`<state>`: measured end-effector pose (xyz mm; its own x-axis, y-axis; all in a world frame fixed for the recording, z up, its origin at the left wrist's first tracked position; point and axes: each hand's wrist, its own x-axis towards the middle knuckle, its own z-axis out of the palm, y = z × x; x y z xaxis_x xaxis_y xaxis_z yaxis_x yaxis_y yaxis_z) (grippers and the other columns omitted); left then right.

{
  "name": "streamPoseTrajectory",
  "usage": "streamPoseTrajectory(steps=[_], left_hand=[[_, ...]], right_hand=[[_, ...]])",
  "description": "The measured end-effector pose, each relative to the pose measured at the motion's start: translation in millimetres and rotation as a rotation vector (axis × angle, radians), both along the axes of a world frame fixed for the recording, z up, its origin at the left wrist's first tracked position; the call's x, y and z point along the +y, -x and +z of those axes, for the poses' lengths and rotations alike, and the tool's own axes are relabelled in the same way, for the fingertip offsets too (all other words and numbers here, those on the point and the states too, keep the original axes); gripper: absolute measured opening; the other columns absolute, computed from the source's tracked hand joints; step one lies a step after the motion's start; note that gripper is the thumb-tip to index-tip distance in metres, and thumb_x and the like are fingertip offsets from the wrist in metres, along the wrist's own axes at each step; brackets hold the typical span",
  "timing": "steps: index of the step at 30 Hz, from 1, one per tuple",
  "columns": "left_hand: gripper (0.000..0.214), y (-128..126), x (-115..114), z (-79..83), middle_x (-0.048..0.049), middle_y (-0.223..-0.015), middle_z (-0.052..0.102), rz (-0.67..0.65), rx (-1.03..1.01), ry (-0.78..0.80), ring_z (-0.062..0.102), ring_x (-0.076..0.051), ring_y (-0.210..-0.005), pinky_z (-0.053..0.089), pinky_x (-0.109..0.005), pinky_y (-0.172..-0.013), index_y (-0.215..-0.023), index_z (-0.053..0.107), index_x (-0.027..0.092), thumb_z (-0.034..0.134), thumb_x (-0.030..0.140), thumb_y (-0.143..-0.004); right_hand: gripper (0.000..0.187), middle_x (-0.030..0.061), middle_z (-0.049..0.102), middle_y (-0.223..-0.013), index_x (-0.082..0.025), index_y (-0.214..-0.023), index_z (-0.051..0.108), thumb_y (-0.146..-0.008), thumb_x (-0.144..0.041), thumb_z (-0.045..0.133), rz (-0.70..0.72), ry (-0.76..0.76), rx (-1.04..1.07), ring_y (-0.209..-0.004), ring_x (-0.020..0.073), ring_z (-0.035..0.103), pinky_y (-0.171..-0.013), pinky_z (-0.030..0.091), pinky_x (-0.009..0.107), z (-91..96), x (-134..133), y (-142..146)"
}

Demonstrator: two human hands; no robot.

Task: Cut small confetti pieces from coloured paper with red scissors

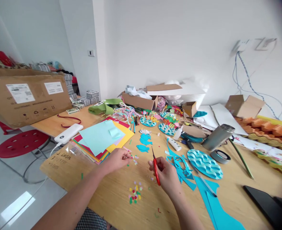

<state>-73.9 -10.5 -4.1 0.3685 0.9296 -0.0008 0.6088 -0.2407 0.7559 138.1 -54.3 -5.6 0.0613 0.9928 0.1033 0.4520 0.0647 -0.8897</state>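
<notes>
- Hands: apart on the near side of the worktop point(112, 198).
- Right hand point(164, 174): wrapped around red scissors point(156, 172). Long axis runs near to far, tips leaning slightly left, blades look closed.
- Left hand point(117, 159): fingertips pinched together, facing right toward the scissors. Can't tell if a small paper bit is in the pinch.
- Key relation: scissors right of left hand, clear gap; blade tips a bit farther out than the left fingertips.
- Paper dots point(133, 191): near side, between forearms.
- Blue fish cutout point(143, 148): just far-left of blade tips, long axis left-right.
- Paper stack point(95, 137): left, beyond left hand.
- Blue scraps point(181, 171): just right of right hand.
</notes>
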Motion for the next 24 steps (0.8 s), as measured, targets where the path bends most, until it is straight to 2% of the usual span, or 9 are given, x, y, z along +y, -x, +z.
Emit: streamPoseTrajectory(steps=[4,7,10,14,19,24], left_hand=[[0.025,-17.5,-1.5,5.1,0.0033,-0.055,0.051,-0.003,-0.490,0.323,0.040,-0.006,-0.046,0.027,-0.019,-0.045,-0.073,0.059,0.012,0.061,0.037,-0.067],[0.026,-36.5,-3.4,9.4,0.0070,-0.047,0.043,-0.072,-0.648,0.416,0.032,-0.004,-0.041,0.021,-0.019,-0.042,-0.072,0.059,0.012,0.063,0.037,-0.065],[0.026,-54.6,-2.7,10.3,0.0076,-0.045,0.041,-0.111,-0.680,0.424,0.033,-0.005,-0.041,0.022,-0.019,-0.042,-0.072,0.058,0.012,0.063,0.037,-0.065],[0.025,-68.8,0.4,4.6,0.0063,-0.048,0.045,-0.092,-0.680,0.378,0.036,-0.006,-0.043,0.026,-0.020,-0.043,-0.071,0.056,0.013,0.062,0.037,-0.066],[0.023,-71.8,-0.8,-2.4,0.0054,-0.053,0.046,-0.070,-0.700,0.346,0.036,-0.006,-0.045,0.025,-0.020,-0.043,-0.071,0.054,0.013,0.059,0.035,-0.068],[0.021,-70.1,-5.1,-1.5,0.0066,-0.053,0.043,-0.063,-0.674,0.319,0.031,-0.005,-0.045,0.021,-0.020,-0.044,-0.069,0.054,0.014,0.058,0.034,-0.069]], right_hand=[[0.029,-0.0010,0.057,-0.061,-0.018,-0.071,0.050,-0.065,-0.038,0.070,0.073,0.057,0.285,-0.056,0.0139,0.052,-0.051,0.039,0.023,3.6,-0.2,3.2],[0.030,-0.0009,0.057,-0.071,-0.018,-0.078,0.049,-0.064,-0.030,0.073,0.134,0.011,0.480,-0.065,0.0132,0.051,-0.059,0.040,0.023,7.9,-1.6,4.9],[0.029,-0.0020,0.054,-0.072,-0.018,-0.079,0.050,-0.064,-0.025,0.073,0.122,0.011,0.563,-0.065,0.0114,0.047,-0.059,0.037,0.021,10.6,-3.3,4.3],[0.027,-0.0021,0.052,-0.074,-0.017,-0.081,0.051,-0.065,-0.024,0.071,0.081,0.022,0.630,-0.065,0.0117,0.046,-0.061,0.038,0.023,10.7,-3.8,2.3],[0.023,-0.0017,0.052,-0.072,-0.017,-0.078,0.051,-0.066,-0.024,0.069,0.050,0.038,0.627,-0.064,0.0126,0.047,-0.060,0.039,0.024,10.8,-2.6,3.4],[0.022,-0.0016,0.052,-0.070,-0.017,-0.077,0.051,-0.066,-0.023,0.068,0.030,0.049,0.621,-0.062,0.0124,0.046,-0.059,0.039,0.024,9.5,-1.3,3.5]])
